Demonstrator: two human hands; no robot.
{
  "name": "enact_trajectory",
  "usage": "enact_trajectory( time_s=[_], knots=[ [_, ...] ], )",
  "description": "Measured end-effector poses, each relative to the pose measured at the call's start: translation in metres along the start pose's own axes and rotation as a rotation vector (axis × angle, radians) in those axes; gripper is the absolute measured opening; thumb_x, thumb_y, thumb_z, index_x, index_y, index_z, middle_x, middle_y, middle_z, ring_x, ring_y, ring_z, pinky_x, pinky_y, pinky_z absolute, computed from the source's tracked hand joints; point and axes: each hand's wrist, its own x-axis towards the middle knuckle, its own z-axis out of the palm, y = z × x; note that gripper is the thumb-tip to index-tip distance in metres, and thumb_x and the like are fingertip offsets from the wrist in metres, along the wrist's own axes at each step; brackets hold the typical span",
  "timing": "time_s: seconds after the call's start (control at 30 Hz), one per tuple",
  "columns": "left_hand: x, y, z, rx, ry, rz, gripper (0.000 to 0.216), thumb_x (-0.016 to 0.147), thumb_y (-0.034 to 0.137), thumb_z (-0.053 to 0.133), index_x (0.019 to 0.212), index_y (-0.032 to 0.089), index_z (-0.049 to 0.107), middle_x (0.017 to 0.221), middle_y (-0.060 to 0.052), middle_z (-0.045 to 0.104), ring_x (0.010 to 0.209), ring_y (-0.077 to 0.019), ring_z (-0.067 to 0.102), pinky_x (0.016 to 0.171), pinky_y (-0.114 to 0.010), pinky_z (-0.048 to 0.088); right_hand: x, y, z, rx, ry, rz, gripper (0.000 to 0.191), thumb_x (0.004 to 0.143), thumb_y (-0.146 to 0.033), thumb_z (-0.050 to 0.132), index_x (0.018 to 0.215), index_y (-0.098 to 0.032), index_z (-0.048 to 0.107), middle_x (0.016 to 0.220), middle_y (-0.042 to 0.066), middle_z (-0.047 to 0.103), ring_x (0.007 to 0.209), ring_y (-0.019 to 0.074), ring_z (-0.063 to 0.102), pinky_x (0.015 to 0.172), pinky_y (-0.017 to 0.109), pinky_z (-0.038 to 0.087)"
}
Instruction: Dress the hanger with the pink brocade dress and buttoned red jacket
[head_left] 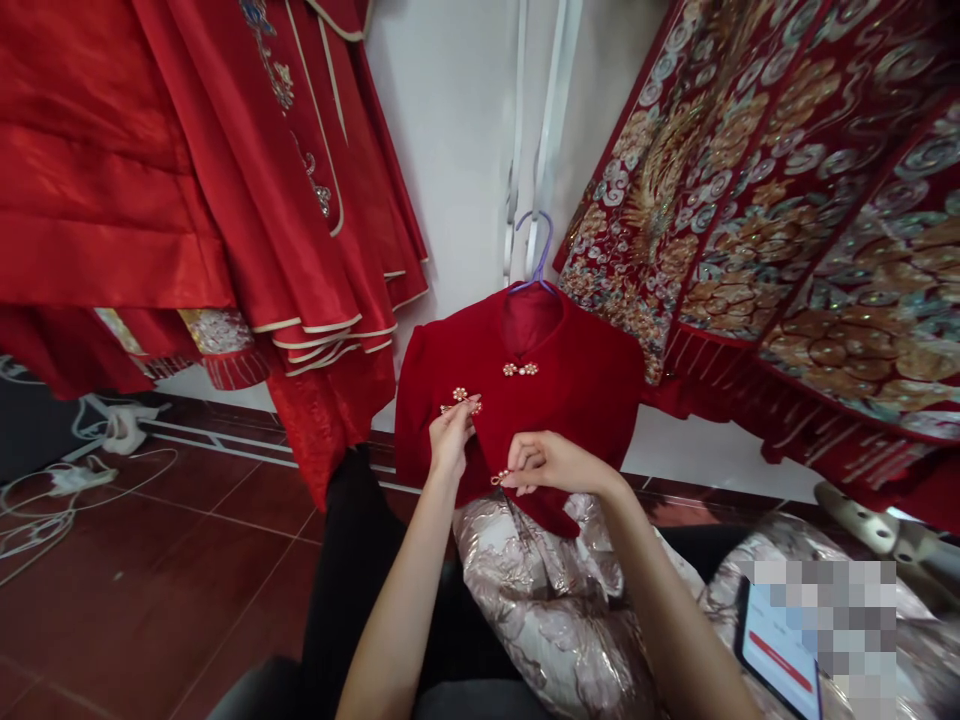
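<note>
A red velvet jacket hangs in front of me on a purple hanger. At its collar, a gold and pearl flower clasp joins the two front edges. My left hand is closed in a pinch at another flower clasp on the left front, its fingertips partly covering the ornament. Lower down, my right hand pinches a small gold clasp piece that has a loop at its end. Below the collar the front falls apart, and the hem drapes over shiny pale fabric.
Red garments with cream piping hang at left, and a densely embroidered red garment at right. Pale patterned brocade lies across my lap. A phone rests at lower right. White cables run over the tiled floor.
</note>
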Motion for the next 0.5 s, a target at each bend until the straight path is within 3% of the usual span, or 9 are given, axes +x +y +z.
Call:
enact_trajectory(
  time_s=[0.07,0.17,0.27,0.37,0.43,0.5],
  knots=[
    [0.001,0.0,0.006,0.023,0.082,-0.023,0.03,0.073,0.033,0.066,0.095,0.013,0.071,0.1,-0.011,0.071,0.083,-0.0178,0.066,0.071,-0.027,0.049,0.003,0.002,0.004,-0.017,0.033,-0.025,0.039,0.065,-0.044,0.076,0.079,-0.015,0.054,0.073,0.002,0.067,0.064,0.0139,0.065,0.061,0.028,0.053],
    [0.0,0.003,0.02,0.168,0.015,0.016,0.03,0.079,0.039,0.059,0.094,0.015,0.07,0.099,-0.009,0.071,0.09,-0.0195,0.065,0.078,-0.03,0.05,0.005,0.002,0.007,-0.051,0.047,-0.062,0.037,0.067,-0.044,0.075,0.079,-0.016,0.054,0.074,0.002,0.067,0.063,0.0133,0.064,0.06,0.027,0.052],
    [0.0,0.01,0.038,0.403,-0.173,0.295,0.022,0.082,0.033,0.057,0.091,0.017,0.068,0.101,-0.006,0.07,0.097,-0.0181,0.063,0.088,-0.03,0.047,-0.003,-0.002,0.002,-0.075,0.003,-0.042,0.033,0.069,-0.041,0.074,0.079,-0.017,0.054,0.073,0.002,0.067,0.065,0.0138,0.065,0.061,0.027,0.051],
    [0.008,0.019,0.053,0.615,-0.359,0.6,0.021,0.084,0.023,0.055,0.101,0.017,0.064,0.103,-0.007,0.067,0.09,-0.0147,0.062,0.085,-0.028,0.048,-0.017,-0.011,-0.008,-0.093,-0.023,-0.009,0.031,0.068,-0.038,0.075,0.076,-0.017,0.054,0.071,0.002,0.068,0.067,0.0146,0.065,0.061,0.026,0.05],
    [0.013,0.027,0.06,0.82,-0.424,0.711,0.023,0.085,0.022,0.053,0.105,0.017,0.063,0.1,-0.007,0.065,0.084,-0.0141,0.061,0.081,-0.027,0.048,-0.027,-0.016,-0.015,-0.108,-0.009,-0.004,0.03,0.067,-0.036,0.075,0.073,-0.017,0.053,0.071,0.002,0.068,0.068,0.0148,0.066,0.061,0.025,0.049],
    [0.017,0.034,0.063,1.07,-0.413,0.799,0.021,0.086,0.023,0.052,0.104,0.018,0.063,0.094,-0.007,0.063,0.085,-0.0163,0.059,0.078,-0.028,0.047,-0.036,-0.02,-0.021,-0.117,0.005,0.005,0.028,0.067,-0.034,0.075,0.072,-0.017,0.053,0.072,0.002,0.069,0.069,0.0149,0.065,0.061,0.025,0.048]
  ],
)
